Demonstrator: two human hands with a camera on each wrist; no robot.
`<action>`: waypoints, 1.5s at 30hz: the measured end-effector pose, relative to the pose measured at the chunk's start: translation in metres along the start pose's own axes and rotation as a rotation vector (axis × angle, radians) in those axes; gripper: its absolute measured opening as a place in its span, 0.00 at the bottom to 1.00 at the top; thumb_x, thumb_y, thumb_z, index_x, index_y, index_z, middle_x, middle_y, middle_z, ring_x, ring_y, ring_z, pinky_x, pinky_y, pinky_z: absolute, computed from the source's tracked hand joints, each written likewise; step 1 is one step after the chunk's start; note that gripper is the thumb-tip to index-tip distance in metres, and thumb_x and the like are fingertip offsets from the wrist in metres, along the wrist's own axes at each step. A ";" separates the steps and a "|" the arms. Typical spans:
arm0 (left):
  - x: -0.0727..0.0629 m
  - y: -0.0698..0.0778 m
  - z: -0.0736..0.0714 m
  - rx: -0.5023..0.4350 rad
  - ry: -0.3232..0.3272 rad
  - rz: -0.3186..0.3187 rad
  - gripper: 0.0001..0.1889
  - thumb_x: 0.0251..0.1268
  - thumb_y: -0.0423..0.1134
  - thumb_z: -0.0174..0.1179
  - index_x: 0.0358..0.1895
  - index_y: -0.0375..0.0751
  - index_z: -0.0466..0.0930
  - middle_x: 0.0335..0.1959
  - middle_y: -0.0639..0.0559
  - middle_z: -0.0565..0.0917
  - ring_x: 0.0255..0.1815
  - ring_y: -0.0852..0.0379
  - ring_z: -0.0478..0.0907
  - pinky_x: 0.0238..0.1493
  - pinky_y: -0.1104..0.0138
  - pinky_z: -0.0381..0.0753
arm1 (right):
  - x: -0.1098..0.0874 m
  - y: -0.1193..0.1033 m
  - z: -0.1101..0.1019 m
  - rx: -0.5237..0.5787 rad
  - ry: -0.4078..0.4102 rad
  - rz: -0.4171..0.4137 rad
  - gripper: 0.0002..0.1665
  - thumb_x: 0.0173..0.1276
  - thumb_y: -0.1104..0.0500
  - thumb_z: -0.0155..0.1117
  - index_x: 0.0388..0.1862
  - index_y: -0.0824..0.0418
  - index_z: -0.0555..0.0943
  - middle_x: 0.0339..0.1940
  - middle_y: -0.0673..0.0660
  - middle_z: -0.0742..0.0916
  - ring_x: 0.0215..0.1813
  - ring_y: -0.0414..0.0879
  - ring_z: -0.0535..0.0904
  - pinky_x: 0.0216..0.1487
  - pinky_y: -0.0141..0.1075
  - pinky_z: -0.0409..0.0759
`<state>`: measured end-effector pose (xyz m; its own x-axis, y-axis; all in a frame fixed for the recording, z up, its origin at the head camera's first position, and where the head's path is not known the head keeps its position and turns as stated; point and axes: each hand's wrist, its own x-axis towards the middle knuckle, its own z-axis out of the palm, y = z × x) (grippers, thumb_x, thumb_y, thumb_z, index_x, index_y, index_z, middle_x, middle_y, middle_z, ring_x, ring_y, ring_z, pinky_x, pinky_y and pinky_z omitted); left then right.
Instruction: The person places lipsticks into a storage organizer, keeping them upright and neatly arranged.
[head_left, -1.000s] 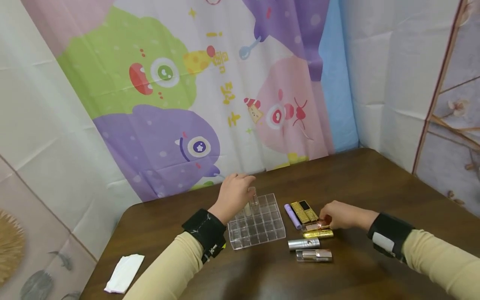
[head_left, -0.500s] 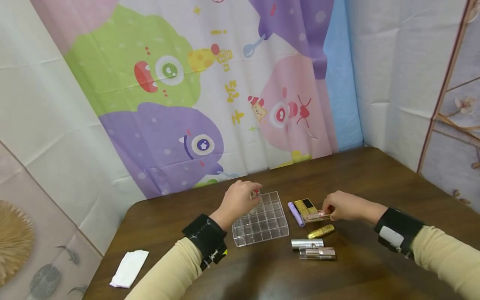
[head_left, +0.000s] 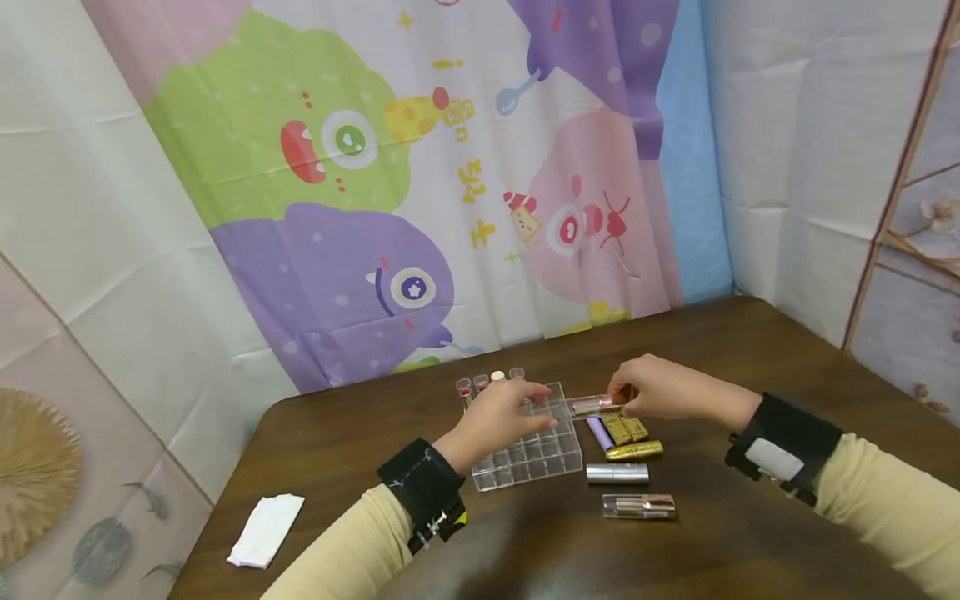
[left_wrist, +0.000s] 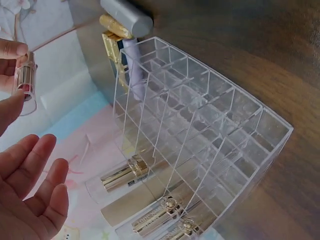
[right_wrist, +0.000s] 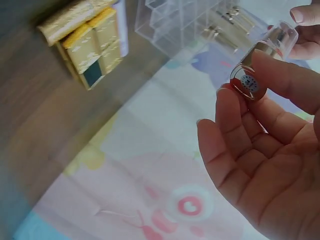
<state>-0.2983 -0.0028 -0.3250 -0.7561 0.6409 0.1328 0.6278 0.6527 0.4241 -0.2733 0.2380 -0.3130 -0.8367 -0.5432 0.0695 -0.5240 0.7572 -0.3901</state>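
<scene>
My right hand (head_left: 663,387) pinches a clear-capped lipstick (head_left: 589,407) with a rose-gold body between thumb and fingers, just right of the clear compartment organizer (head_left: 528,472). In the right wrist view the round label on the base of this lipstick (right_wrist: 249,84) faces the camera. Over the organizer, my left hand (head_left: 501,422) has its fingers spread apart with nothing held, its fingertips pointing toward that lipstick. Several lipstick tubes (left_wrist: 125,175) stand in the organizer's back row, partly hidden behind the left hand in the head view.
Right of the organizer lie a lilac tube (head_left: 599,433), gold rectangular cases (head_left: 625,429), a gold tube (head_left: 634,451), a silver tube (head_left: 617,473) and another clear-capped lipstick (head_left: 639,507). A folded white cloth (head_left: 266,531) rests at the table's left. A cartoon curtain (head_left: 360,275) hangs behind.
My left hand has let go of a tube at the organizer's back row and moved right, fingers spread. The right hand has lifted the lipstick from the pile and carried it toward the organizer.
</scene>
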 end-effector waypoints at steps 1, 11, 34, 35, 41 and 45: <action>-0.001 0.001 0.000 -0.022 0.003 -0.001 0.21 0.55 0.44 0.64 0.53 0.41 0.78 0.42 0.49 0.83 0.43 0.53 0.78 0.42 0.65 0.76 | 0.001 -0.002 -0.001 0.001 0.000 -0.002 0.04 0.53 0.69 0.63 0.26 0.60 0.79 0.23 0.47 0.77 0.27 0.37 0.69 0.29 0.31 0.69; -0.003 0.005 0.000 -0.052 0.046 0.042 0.16 0.57 0.43 0.63 0.48 0.43 0.81 0.39 0.53 0.84 0.43 0.56 0.78 0.44 0.66 0.76 | 0.007 -0.009 -0.002 0.024 0.013 -0.043 0.04 0.54 0.68 0.64 0.26 0.60 0.80 0.23 0.46 0.77 0.26 0.36 0.69 0.28 0.29 0.70; 0.020 0.019 -0.056 0.206 0.176 0.127 0.13 0.59 0.38 0.60 0.48 0.41 0.81 0.36 0.52 0.82 0.36 0.55 0.74 0.36 0.67 0.71 | -0.007 0.011 0.001 0.055 0.117 0.074 0.15 0.56 0.66 0.64 0.43 0.72 0.79 0.31 0.54 0.82 0.33 0.42 0.75 0.34 0.35 0.75; 0.023 0.018 -0.056 0.248 0.175 0.133 0.14 0.59 0.39 0.60 0.48 0.42 0.81 0.37 0.51 0.82 0.36 0.55 0.75 0.36 0.66 0.72 | -0.007 0.012 0.003 0.064 0.111 0.079 0.15 0.56 0.66 0.63 0.44 0.72 0.79 0.31 0.54 0.82 0.33 0.42 0.75 0.34 0.35 0.75; 0.037 0.014 -0.050 0.516 0.171 0.224 0.13 0.60 0.39 0.59 0.48 0.43 0.81 0.39 0.49 0.82 0.35 0.52 0.73 0.39 0.64 0.70 | -0.012 0.017 0.010 0.072 0.099 0.066 0.14 0.56 0.68 0.62 0.42 0.71 0.80 0.29 0.52 0.82 0.32 0.41 0.74 0.33 0.34 0.74; 0.041 0.010 -0.045 0.600 0.146 0.244 0.10 0.60 0.39 0.59 0.44 0.46 0.82 0.34 0.51 0.80 0.27 0.55 0.63 0.32 0.66 0.60 | -0.014 0.018 0.013 0.064 0.098 0.060 0.13 0.55 0.68 0.62 0.41 0.71 0.80 0.28 0.52 0.82 0.32 0.40 0.74 0.32 0.34 0.74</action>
<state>-0.3319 0.0119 -0.2753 -0.5702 0.7648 0.2999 0.7461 0.6349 -0.2008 -0.2689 0.2550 -0.3326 -0.8794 -0.4571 0.1328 -0.4640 0.7610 -0.4535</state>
